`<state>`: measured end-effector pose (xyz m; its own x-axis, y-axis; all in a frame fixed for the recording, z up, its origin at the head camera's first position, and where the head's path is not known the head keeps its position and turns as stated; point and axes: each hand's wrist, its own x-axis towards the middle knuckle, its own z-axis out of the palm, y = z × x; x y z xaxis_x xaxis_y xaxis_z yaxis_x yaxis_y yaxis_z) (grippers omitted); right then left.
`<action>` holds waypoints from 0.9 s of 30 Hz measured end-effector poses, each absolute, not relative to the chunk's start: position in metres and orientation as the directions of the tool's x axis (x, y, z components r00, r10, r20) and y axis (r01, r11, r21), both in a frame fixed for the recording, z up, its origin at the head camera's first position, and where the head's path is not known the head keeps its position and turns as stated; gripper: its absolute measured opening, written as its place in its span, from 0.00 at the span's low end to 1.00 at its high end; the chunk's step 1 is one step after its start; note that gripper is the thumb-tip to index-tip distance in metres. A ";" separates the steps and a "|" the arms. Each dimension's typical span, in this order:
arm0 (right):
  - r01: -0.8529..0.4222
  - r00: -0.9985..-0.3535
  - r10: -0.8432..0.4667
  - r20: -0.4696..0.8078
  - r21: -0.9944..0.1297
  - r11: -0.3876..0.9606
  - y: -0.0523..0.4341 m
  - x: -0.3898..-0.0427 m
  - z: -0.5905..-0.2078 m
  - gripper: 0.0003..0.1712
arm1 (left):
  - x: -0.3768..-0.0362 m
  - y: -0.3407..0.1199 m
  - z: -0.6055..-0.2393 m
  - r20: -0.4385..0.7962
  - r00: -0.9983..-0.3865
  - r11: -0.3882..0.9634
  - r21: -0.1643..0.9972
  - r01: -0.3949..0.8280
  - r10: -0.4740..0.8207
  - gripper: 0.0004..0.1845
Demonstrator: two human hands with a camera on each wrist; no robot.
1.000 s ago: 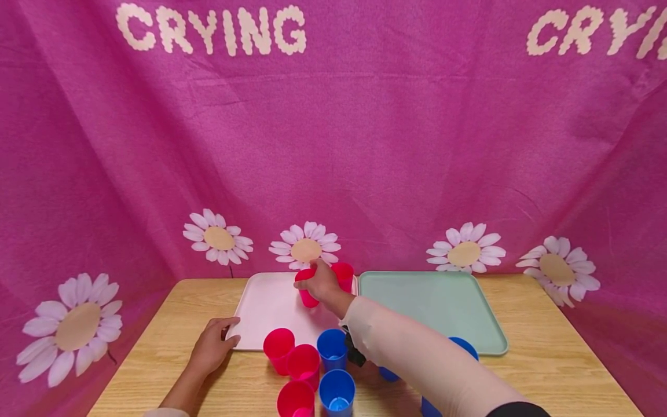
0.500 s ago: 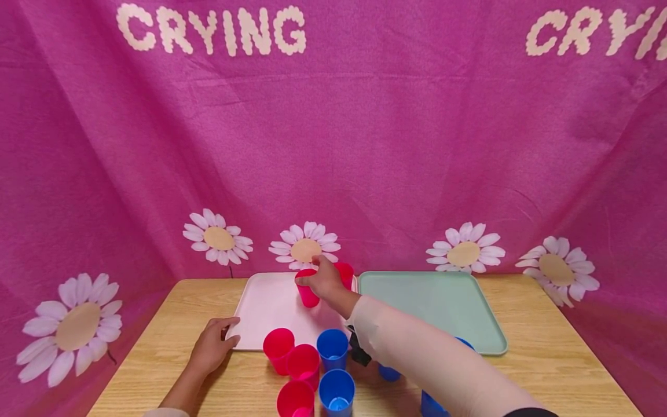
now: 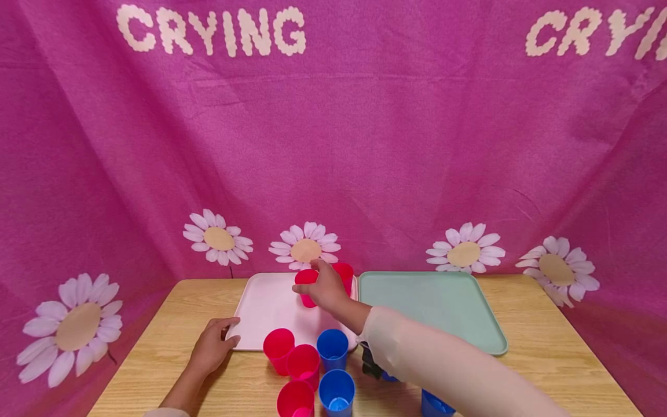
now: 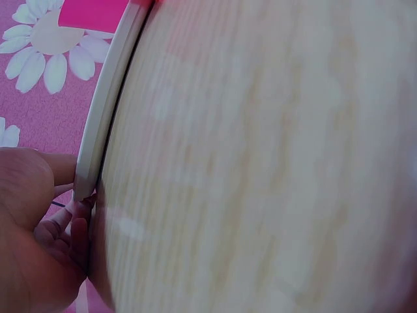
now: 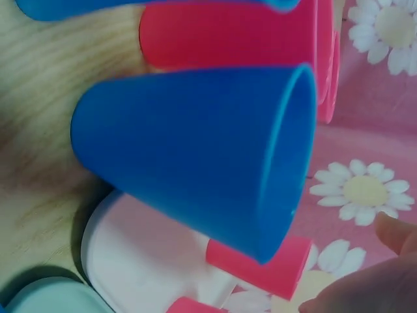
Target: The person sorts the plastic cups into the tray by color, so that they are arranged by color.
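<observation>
My right hand [image 3: 333,291] is over the pale pink tray [image 3: 260,310], fingers spread beside an upright red cup [image 3: 306,278]. In the right wrist view a gap separates that hand [image 5: 374,280] from the red cup [image 5: 260,267]. Just behind the hand stands a second red cup [image 3: 344,273], partly covered by it. At the tray's left front corner my left hand [image 3: 208,350] grips the rim. Close up, its fingers [image 4: 62,228] curl at the tray edge [image 4: 98,140].
Nearer me stand several cups: red ones [image 3: 278,347] on the left, blue ones [image 3: 332,347] beside them. Another blue cup [image 3: 435,405] is partly covered by my right sleeve [image 3: 443,359]. A green tray [image 3: 417,301] adjoins the pink one. Behind the table hangs a pink cloth [image 3: 365,174].
My right hand has loosened and drawn slightly right of the red cup, which stays standing on the pink tray. The right forearm has shifted right. My left hand has not moved.
</observation>
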<state>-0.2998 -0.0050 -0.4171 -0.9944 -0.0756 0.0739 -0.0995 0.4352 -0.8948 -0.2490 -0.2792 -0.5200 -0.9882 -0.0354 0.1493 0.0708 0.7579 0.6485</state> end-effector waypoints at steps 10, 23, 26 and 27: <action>-0.103 -0.992 -0.114 0.059 -0.896 0.433 -0.001 -0.274 -0.402 0.45 | -0.250 -0.281 -0.520 0.129 -0.991 0.759 0.648 0.055 -0.038 0.20; -0.132 -0.977 -0.205 0.057 -0.918 0.373 0.011 -0.239 -0.391 0.45 | -0.251 -0.281 -0.522 0.133 -0.990 0.755 0.653 0.055 -0.043 0.21; -0.131 -0.972 -0.230 0.047 -0.921 0.366 0.013 -0.229 -0.390 0.46 | -0.251 -0.280 -0.522 0.133 -0.990 0.756 0.653 0.055 -0.043 0.21; -0.129 -0.970 -0.238 0.042 -0.921 0.366 0.013 -0.226 -0.390 0.46 | -0.251 -0.280 -0.522 0.130 -0.991 0.755 0.653 0.052 -0.043 0.21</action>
<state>-0.2261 0.0133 -0.3905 -0.9704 -0.2381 0.0416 -0.1294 0.3664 -0.9214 -0.2508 -0.2803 -0.5221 -0.9906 -0.0432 0.1295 0.0525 0.7552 0.6534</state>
